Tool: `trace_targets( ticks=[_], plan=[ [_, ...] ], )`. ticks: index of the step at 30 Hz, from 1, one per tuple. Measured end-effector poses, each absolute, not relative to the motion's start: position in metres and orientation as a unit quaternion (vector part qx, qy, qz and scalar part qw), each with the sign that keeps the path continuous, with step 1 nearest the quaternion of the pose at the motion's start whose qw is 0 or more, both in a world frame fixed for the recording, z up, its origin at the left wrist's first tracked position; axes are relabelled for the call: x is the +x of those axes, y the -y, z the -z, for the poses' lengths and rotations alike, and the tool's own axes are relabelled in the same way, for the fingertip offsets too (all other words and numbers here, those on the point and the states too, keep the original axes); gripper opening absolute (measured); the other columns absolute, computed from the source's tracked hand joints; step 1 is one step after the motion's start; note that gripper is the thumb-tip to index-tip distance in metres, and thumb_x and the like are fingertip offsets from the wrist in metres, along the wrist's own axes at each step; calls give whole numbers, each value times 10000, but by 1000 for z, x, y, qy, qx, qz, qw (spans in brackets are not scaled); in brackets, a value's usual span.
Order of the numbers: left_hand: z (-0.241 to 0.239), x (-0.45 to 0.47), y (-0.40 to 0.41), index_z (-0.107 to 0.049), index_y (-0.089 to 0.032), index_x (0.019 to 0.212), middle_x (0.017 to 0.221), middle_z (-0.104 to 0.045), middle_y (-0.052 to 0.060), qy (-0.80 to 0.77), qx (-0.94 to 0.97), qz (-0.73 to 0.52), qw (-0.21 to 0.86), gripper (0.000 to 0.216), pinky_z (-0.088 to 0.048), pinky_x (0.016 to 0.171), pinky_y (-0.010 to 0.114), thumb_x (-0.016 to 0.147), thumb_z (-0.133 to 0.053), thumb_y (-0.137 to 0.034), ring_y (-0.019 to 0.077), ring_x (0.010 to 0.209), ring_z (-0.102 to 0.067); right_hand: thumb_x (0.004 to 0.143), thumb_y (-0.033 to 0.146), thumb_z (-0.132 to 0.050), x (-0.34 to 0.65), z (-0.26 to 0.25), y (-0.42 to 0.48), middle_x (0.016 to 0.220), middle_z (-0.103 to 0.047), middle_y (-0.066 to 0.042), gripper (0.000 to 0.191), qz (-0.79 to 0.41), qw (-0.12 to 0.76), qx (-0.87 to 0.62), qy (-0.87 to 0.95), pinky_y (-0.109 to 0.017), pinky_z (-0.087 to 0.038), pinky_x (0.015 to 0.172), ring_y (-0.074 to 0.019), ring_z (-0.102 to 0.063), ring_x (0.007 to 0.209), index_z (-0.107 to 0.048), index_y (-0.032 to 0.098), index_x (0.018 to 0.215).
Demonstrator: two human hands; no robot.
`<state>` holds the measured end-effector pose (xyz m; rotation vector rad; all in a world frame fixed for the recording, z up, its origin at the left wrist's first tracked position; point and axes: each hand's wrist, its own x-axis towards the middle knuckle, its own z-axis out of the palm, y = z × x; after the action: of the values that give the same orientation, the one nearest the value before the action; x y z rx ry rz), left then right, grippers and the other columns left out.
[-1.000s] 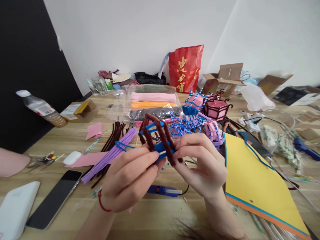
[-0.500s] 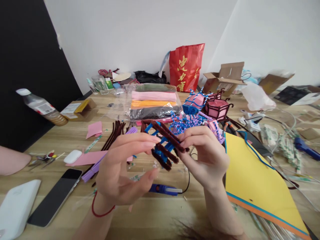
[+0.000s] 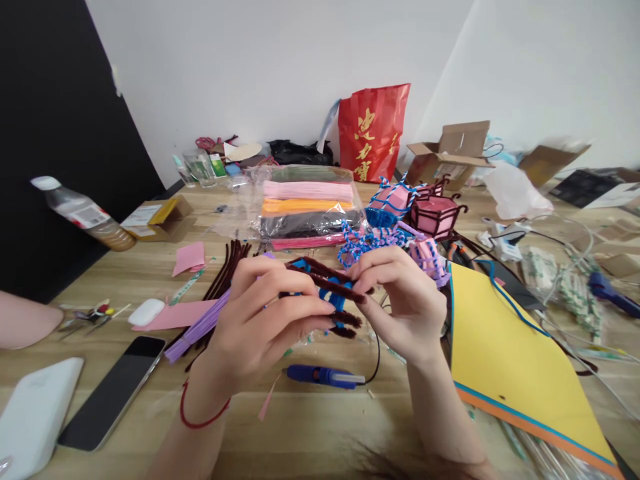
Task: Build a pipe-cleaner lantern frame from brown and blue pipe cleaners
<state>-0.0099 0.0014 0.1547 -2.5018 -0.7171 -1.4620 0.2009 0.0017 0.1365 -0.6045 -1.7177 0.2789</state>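
Observation:
A small frame of dark brown and blue pipe cleaners (image 3: pixel 325 287) hangs above the wooden table (image 3: pixel 320 427), held between both hands. My left hand (image 3: pixel 260 327) wraps its fingers round the frame's left side; a red cord circles that wrist. My right hand (image 3: pixel 400 303) pinches the frame's right end with thumb and fingertips. Part of the frame is hidden behind my fingers. Below the hands lies a blue glue pen (image 3: pixel 325 377) with a black cord.
Purple and brown pipe cleaners (image 3: pixel 210 307), a phone (image 3: pixel 113 393), a white case (image 3: pixel 33 417) and a bottle (image 3: pixel 83 217) sit at left. Yellow foam sheet (image 3: pixel 510 353) lies right. Bagged pipe cleaners (image 3: pixel 307 207), pink lantern models (image 3: pixel 435 217), a red bag (image 3: pixel 373 130) and boxes stand behind. Another person's arm (image 3: pixel 25 320) is far left.
The frame was turned over and tilted flatter between my hands. My left hand let go for a moment, then closed on it again. Both hands shifted slightly up.

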Motion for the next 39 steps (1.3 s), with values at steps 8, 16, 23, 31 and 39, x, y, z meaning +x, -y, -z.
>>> trace_targets(
  ticks=[8,16,23,31,39],
  plan=[
    [-152,-10,-3,-678,-283,959,809,-743,7,231,-840,476,123,31,-595,743,436,988,-667,-275,214,818,-658,864,-6,-640,201,-136,-1,927,-672,-34,242,-154,601,-267,737,-338,-588,757,-180,-674,883,-680,225,926],
    [-142,-12,-4,-699,-225,1049,985,-802,27,198,-842,486,125,138,-585,831,400,937,-702,-144,195,883,-715,881,8,-656,201,-136,0,905,-656,-21,220,-168,598,-276,733,-329,-565,752,-176,-657,887,-659,224,922],
    [-143,-5,-6,-635,-228,1067,1023,-811,27,212,-837,501,57,126,-577,780,347,980,-634,-136,177,887,-725,879,38,-712,200,-136,3,994,-670,-23,287,-166,608,-274,726,-341,-562,840,-183,-641,975,-660,243,1073],
    [-132,2,-8,-623,-246,1110,1059,-759,23,279,-777,562,-47,255,-556,899,390,935,-654,-63,200,1025,-664,915,76,-664,201,-138,8,1131,-640,-60,313,-109,636,-313,697,-393,-554,934,-221,-624,1113,-664,247,1177],
    [-136,5,-4,-618,-266,1080,1006,-781,20,328,-751,563,103,243,-554,845,424,916,-695,-105,212,926,-681,911,202,-729,194,-146,23,1136,-663,-80,257,-54,566,-332,752,-356,-523,957,-199,-628,1097,-665,182,1160]
  ],
)
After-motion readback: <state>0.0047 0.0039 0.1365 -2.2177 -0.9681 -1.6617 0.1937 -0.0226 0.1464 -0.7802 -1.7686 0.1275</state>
